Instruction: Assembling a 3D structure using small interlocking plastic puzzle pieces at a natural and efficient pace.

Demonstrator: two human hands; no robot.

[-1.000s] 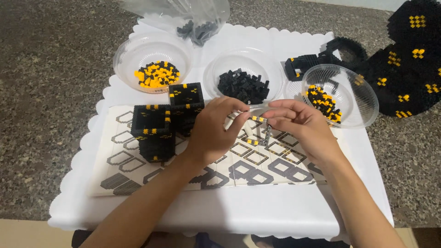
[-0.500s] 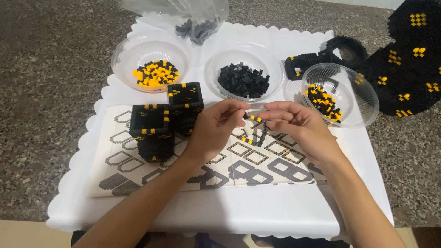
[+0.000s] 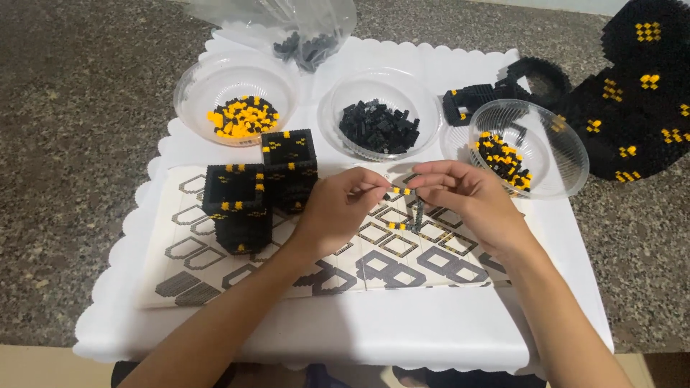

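Seen at far left: grey speckled counter [image 3: 79, 144], carrying a white scalloped tray [image 3: 359, 330]. On the tray, a printed instruction sheet [image 3: 215, 273] with grey and black outline shapes. Toward the upper left, a clear bowl [image 3: 194, 90] holding yellow and black small bricks [image 3: 243, 117]. Below it, standing on the sheet, two hollow black block towers [image 3: 237, 208] with yellow dots, one just beside the other, both upright. Behind, at the top edge, a clear plastic bag [image 3: 302, 25] with a few dark pieces inside.

In the middle, a second clear bowl [image 3: 330, 115] filled with black bricks [image 3: 379, 128]. In front of it, above the sheet, left hand [image 3: 338, 212] curled, thumb and forefinger pinched closed on the left end of a thin strip of black and yellow bricks [image 3: 400, 191]. Strip held level between both hands, above the sheet and not touching it. A second short piece [image 3: 417, 215] hanging down below the strip; exact joint impossible to tell.

Right hand [image 3: 471, 201] also curled, fingertips closed on the right end of the same strip, other fingers folded loosely.

Further right, a third clear bowl [image 3: 553, 169], tilted, with mixed yellow and black bricks inside. At far right, partly off the tray, a large black brick model [image 3: 632, 122] with yellow spots.
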